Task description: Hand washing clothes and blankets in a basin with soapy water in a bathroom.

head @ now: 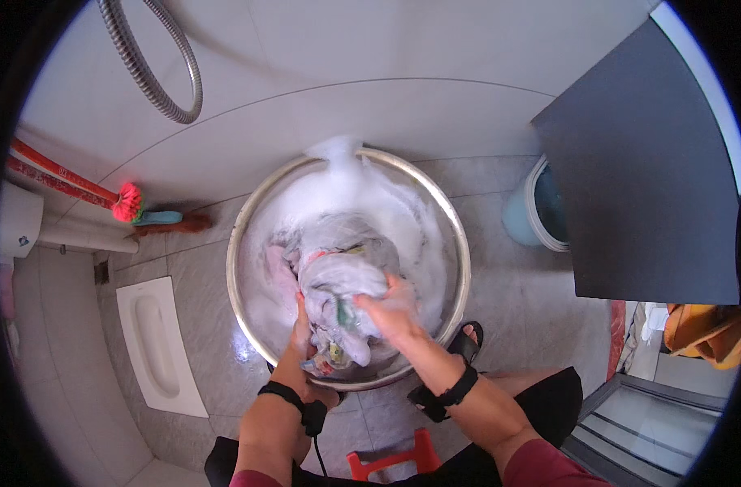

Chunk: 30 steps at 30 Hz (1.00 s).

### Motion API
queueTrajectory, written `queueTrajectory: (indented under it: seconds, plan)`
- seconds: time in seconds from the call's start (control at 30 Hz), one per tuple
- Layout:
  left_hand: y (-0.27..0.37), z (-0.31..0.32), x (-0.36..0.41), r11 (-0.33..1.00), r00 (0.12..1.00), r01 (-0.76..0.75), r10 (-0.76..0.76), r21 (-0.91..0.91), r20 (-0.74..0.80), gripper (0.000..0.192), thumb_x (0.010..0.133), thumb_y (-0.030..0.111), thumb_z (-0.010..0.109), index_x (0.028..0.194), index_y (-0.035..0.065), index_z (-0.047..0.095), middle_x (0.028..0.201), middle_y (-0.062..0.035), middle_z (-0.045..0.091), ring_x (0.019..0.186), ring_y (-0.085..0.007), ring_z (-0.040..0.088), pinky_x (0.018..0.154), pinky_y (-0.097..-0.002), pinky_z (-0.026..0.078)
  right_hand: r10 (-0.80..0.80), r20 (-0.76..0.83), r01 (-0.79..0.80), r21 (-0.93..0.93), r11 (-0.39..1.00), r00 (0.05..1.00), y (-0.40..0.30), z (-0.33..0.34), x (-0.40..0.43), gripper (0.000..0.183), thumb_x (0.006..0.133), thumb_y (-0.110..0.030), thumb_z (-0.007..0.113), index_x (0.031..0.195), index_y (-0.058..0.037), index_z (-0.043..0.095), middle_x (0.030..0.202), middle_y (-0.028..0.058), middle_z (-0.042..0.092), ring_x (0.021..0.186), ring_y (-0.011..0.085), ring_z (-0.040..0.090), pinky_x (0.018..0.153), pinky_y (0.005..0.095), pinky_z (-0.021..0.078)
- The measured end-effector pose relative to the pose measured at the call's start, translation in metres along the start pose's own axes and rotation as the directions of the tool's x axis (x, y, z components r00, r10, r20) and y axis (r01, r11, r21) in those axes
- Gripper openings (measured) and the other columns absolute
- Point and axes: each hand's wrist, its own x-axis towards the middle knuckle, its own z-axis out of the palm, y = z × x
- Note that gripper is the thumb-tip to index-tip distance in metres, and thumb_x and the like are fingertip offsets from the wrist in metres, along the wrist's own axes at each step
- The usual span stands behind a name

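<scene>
A large round metal basin (461, 243) holds sudsy water, with white foam (340, 176) thickest on the side by the wall. In its near half lies a bundle of wet, light-coloured cloth (346, 268), with pinkish, green and multicoloured parts. My right hand (391, 307) grips the right side of the bundle, its fingers partly hidden by the cloth and blurred. On the bundle's left side is my left hand (303, 329), the thumb against the cloth and the other fingers largely hidden.
A red plastic stool (428, 450) is below me. A squat toilet (160, 347) is set in the floor at left, near long-handled brushes (126, 204). A light-blue bucket (519, 213) stands right, partly behind a dark panel (644, 164). A metal shower hose (145, 73) hangs above.
</scene>
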Motion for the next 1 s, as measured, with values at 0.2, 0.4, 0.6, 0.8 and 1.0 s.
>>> queueTrajectory:
  seconds: [0.2, 0.4, 0.6, 0.8, 1.0]
  plan:
    - [-0.029, -0.041, 0.031, 0.986, 0.996, 0.043, -0.03, 0.163, -0.087, 0.077, 0.094, 0.065, 0.036, 0.142, 0.0049, 0.04, 0.134, -0.0149, 0.054, 0.117, -0.0312, 0.056, 0.097, -0.042, 0.046, -0.223, 0.141, 0.264, -0.57, 0.778, 0.964, -0.07, 0.046, -0.053, 0.026, 0.068, -0.017, 0.074, 0.084, -0.0017, 0.06, 0.077, 0.0189, 0.066, 0.074, 0.0319, 0.065, 0.069, 0.0409, 0.0484]
    - [-0.04, -0.121, 0.039, 0.932, 0.98, 0.136, -0.076, 0.336, -0.184, 0.079, 0.093, 0.066, 0.037, 0.144, 0.0065, 0.037, 0.134, -0.0137, 0.054, 0.117, -0.0319, 0.055, 0.097, -0.043, 0.045, -0.353, 0.364, 0.506, -0.662, 0.552, 0.862, -0.023, 0.054, -0.073, 0.023, 0.066, -0.019, 0.071, 0.082, -0.008, 0.059, 0.075, 0.013, 0.065, 0.077, 0.033, 0.063, 0.078, 0.0424, 0.0388]
    - [0.03, -0.105, 0.002, 0.841, 0.918, 0.195, 0.025, 0.505, -0.397, 0.081, 0.09, 0.065, 0.044, 0.146, 0.0076, 0.032, 0.136, -0.0125, 0.052, 0.12, -0.0327, 0.052, 0.097, -0.0435, 0.044, -0.135, 0.559, 0.56, -0.721, 0.409, 0.818, 0.078, 0.035, -0.062, 0.031, 0.068, -0.021, 0.071, 0.095, -0.0089, 0.061, 0.09, 0.0121, 0.067, 0.088, 0.0293, 0.065, 0.084, 0.0417, 0.0395]
    - [0.045, 0.015, -0.039, 0.266, 0.886, 0.083, 0.422, 0.96, -0.193, 0.112, 0.075, 0.054, 0.075, 0.153, 0.0093, 0.008, 0.146, -0.0289, 0.031, 0.137, -0.0373, 0.032, 0.111, -0.0449, 0.029, 0.071, 0.636, 0.544, -0.708, 0.449, 0.769, 0.12, 0.086, -0.065, 0.031, 0.09, -0.018, 0.045, 0.113, -0.0092, 0.063, 0.11, 0.0191, 0.065, 0.108, 0.0318, 0.061, 0.103, 0.0444, 0.0391]
    - [-0.043, 0.009, 0.015, 0.295, 0.845, 0.296, 0.362, 0.908, -0.393, 0.136, 0.072, 0.055, 0.076, 0.144, 0.0093, -0.03, 0.148, -0.0332, 0.024, 0.136, -0.037, 0.034, 0.115, -0.0362, 0.021, 0.03, 0.567, 0.472, -0.713, 0.519, 0.823, 0.198, 0.045, -0.041, 0.044, 0.088, -0.023, 0.048, 0.129, -0.0083, 0.054, 0.129, 0.0201, 0.057, 0.115, 0.0366, 0.056, 0.099, 0.0431, 0.0439]
